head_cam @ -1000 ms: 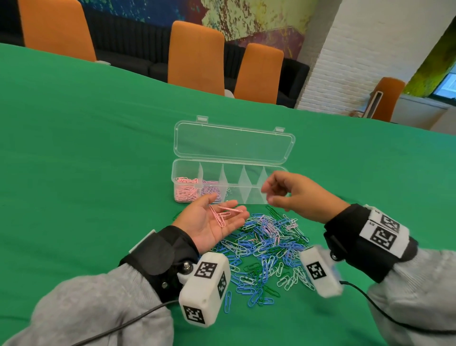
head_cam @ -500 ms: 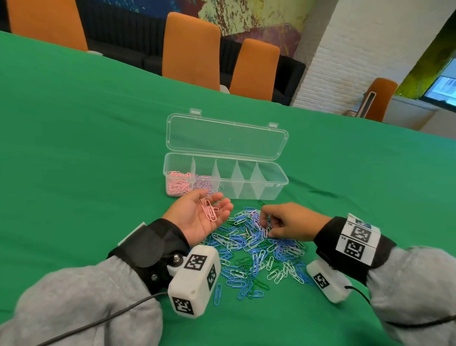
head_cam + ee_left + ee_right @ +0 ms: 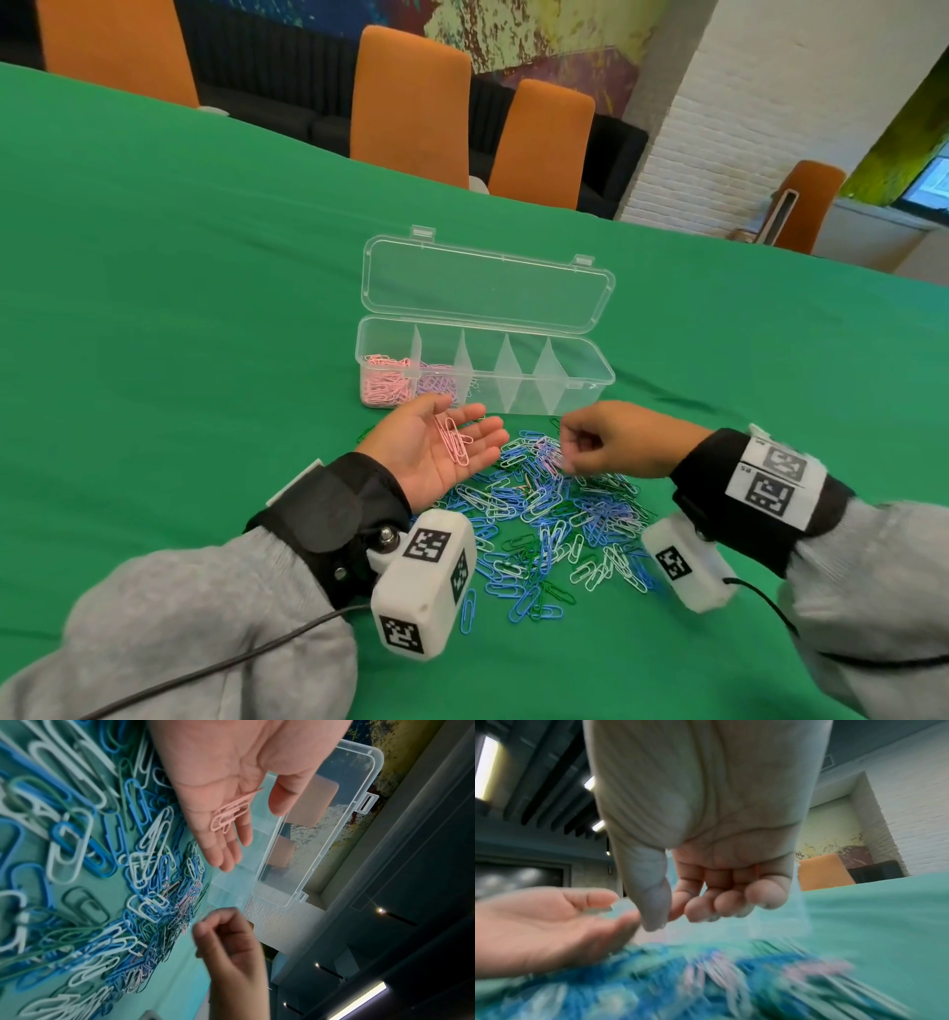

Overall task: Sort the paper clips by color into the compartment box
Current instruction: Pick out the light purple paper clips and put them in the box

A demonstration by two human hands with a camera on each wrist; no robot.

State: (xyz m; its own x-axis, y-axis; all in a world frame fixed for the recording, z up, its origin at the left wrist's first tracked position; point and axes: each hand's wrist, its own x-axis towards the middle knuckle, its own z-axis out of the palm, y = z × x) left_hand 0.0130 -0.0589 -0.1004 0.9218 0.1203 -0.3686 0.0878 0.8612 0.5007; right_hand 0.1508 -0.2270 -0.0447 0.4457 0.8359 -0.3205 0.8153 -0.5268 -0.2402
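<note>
Pink paper clips (image 3: pixel 453 441) lie loose on the upturned palm of the left hand (image 3: pixel 436 455), across the base of its fingers (image 3: pixel 480 437), which are stretched out flat and relaxed — nothing is curled round them. In the left wrist view the same pink clips (image 3: pixel 228 815) sit just short of the fingertips, with the thumb standing clear to one side.

The right hand (image 3: pixel 616 442) hangs just above the far edge of the mixed pile (image 3: pixel 554 514) of blue, white, green and a few pink clips spread on the green bench (image 3: pixel 205 308). Its fingers (image 3: pixel 575 437) are curled in with thumb and forefinger tips drawn together; whether a clip is pinched between them I cannot tell — the right wrist view is blurred, and there the curled fingers (image 3: pixel 729 902) show no clip clearly. The two hands are near each other but apart.

The clear compartment box (image 3: pixel 590 380) stands just beyond both hands, its lid (image 3: pixel 488 282) open and tipped back. The leftmost compartment holds pink clips, the next one paler purple-pink clips; the other compartments show only their dividers. Orange chairs (image 3: pixel 411 92) stand behind the bench.
</note>
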